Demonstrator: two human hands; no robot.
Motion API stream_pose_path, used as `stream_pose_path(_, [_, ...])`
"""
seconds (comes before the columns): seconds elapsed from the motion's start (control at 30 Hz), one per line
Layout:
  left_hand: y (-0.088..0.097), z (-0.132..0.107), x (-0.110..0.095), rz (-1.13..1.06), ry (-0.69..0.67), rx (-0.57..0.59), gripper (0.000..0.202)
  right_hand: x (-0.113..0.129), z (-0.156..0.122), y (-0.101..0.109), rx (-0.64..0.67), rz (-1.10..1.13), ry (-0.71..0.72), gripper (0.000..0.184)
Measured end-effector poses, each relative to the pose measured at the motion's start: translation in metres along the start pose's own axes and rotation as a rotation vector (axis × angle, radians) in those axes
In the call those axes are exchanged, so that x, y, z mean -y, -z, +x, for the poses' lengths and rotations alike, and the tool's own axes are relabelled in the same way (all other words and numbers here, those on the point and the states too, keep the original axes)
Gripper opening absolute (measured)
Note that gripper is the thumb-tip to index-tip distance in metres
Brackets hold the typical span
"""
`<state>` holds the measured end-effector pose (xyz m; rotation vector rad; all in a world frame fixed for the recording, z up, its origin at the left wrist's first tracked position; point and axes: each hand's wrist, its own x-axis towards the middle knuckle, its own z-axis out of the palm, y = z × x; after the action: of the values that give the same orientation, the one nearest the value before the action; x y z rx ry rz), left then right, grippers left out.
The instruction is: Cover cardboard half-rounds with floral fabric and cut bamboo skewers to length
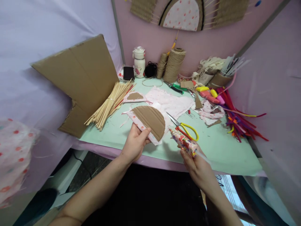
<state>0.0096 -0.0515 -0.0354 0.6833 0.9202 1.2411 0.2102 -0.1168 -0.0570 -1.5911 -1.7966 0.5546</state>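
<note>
My left hand (137,139) pinches the lower edge of a cardboard half circle (151,121), thumb on top. Pink spotted fabric is folded over its straight edge and shows around its curve. In my right hand (194,160) is a hot glue gun (184,141) with a colourful pattern, a clear stick coming out of its back end. Its tip points toward the fabric edge, a little to the right of the cardboard. Scissors (184,127) with yellow and red handles lie just beyond the gun. Behind the piece are a smaller fabric-edged half circle (135,96) and a spotted cloth (171,100).
A bundle of wooden sticks (111,102) and a large cardboard sheet (82,75) are on the left. At the back stand a bottle (139,62), twine spools (174,66) and pliers (175,88). Pipe cleaners (237,116) and fabric scraps (210,111) lie right.
</note>
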Motion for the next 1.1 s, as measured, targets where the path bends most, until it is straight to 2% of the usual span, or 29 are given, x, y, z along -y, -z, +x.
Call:
stream_pose_path(0.1, [0.003,0.002,-0.005,-0.034,0.035,0.003,0.041,-0.023,0.008,0.019,-0.139,-0.221,-0.031,0.028])
stream_pose_path(0.17, [0.004,0.004,-0.01,-0.079,0.064,0.034,0.04,-0.049,0.013,0.032,-0.232,-0.432,-0.147,0.034])
stream_pose_path(0.23, [0.005,0.006,-0.014,-0.134,0.09,0.07,0.042,-0.08,0.019,0.042,-0.25,-0.576,-0.225,0.037])
stream_pose_path(0.33, [0.004,0.007,-0.019,-0.21,0.138,0.096,0.046,-0.117,0.023,0.05,-0.209,-0.723,-0.251,0.034])
stream_pose_path(0.4, [0.003,0.007,-0.02,-0.254,0.17,0.108,0.047,-0.126,0.024,0.053,-0.195,-0.814,-0.25,0.037])
stream_pose_path(0.5, [-0.001,0.006,-0.02,-0.319,0.196,0.122,0.046,-0.109,0.022,0.053,-0.28,-0.821,-0.223,0.051])
stream_pose_path(0.53, [-0.003,0.006,-0.02,-0.343,0.195,0.117,0.045,-0.097,0.021,0.05,-0.321,-0.739,-0.194,0.056])
stream_pose_path(0.6, [-0.009,0.005,-0.019,-0.399,0.178,0.089,0.045,-0.066,0.02,0.033,-0.347,-0.397,-0.094,0.062])
stream_pose_path(0.67, [-0.015,0.004,-0.017,-0.456,0.16,0.056,0.044,-0.033,0.021,0.006,-0.117,0.097,-0.005,0.066])
stream_pose_path(0.73, [-0.02,0.002,-0.014,-0.501,0.153,0.031,0.042,-0.003,0.025,-0.026,0.142,0.604,0.061,0.086])
stream_pose_path(0.8, [-0.023,0.002,-0.01,-0.535,0.156,0.007,0.041,0.02,0.03,-0.053,0.239,0.976,0.059,0.101])
stream_pose_path(0.9, [-0.021,0.001,-0.005,-0.574,0.154,-0.034,0.039,0.037,0.038,-0.074,0.213,1.185,0.048,0.103])
stream_pose_path(1.1, [-0.015,0.002,0.003,-0.587,0.128,-0.056,0.036,0.04,0.041,-0.075,0.122,1.102,0.096,0.104])
